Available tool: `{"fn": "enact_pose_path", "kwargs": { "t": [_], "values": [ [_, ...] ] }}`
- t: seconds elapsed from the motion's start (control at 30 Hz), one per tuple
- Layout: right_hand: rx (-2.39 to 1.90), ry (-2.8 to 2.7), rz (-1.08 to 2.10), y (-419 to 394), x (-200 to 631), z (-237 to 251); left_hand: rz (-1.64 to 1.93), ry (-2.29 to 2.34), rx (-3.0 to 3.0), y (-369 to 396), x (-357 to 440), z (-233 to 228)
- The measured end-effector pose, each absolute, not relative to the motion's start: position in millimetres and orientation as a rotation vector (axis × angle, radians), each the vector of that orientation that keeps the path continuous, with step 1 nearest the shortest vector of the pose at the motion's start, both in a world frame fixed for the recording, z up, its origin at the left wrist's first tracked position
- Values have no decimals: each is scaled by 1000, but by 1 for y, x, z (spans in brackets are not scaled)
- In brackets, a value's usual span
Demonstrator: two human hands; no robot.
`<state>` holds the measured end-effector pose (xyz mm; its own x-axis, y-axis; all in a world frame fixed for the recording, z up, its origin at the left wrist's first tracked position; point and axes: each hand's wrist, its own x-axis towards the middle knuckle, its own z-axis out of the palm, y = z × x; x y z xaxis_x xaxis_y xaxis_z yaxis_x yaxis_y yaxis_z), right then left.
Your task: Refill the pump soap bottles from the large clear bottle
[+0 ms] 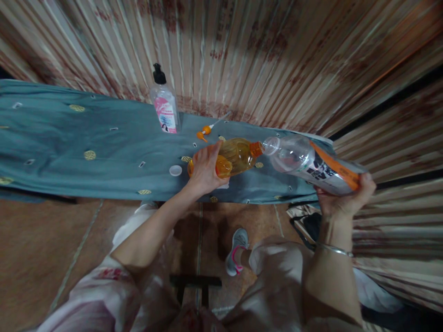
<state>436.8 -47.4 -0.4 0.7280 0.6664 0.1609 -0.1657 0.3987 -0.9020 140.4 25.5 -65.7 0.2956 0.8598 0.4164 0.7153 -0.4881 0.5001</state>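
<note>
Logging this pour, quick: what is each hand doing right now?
Left hand: closed on the amber liquid-filled plastic bottle.
Right hand: closed on the clear plastic bottle with orange-striped label.

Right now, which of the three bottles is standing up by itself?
The pump bottle with the black top and pink label stands alone by the curtain. The orange bottle and the clear bottle are tipped sideways, each held in a hand.

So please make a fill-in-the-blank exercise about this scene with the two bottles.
1. The left hand holds a bottle of ____ liquid.
2. The clear bottle in the right hand points its open mouth toward the other bottle's ____ neck.
3. The pump bottle has a ____ pump head.
4. A small white cap lies on the ____ cloth.

Missing words: yellow; orange; black; blue
</note>
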Motion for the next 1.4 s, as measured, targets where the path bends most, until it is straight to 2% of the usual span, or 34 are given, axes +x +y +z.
{"fn": "enact_pose_path", "kwargs": {
  "t": [1.4],
  "values": [
    [-1018, -613, 543, -47, 439, -2, 996, 1430, 2343, 27, 140, -69]
  ]
}}
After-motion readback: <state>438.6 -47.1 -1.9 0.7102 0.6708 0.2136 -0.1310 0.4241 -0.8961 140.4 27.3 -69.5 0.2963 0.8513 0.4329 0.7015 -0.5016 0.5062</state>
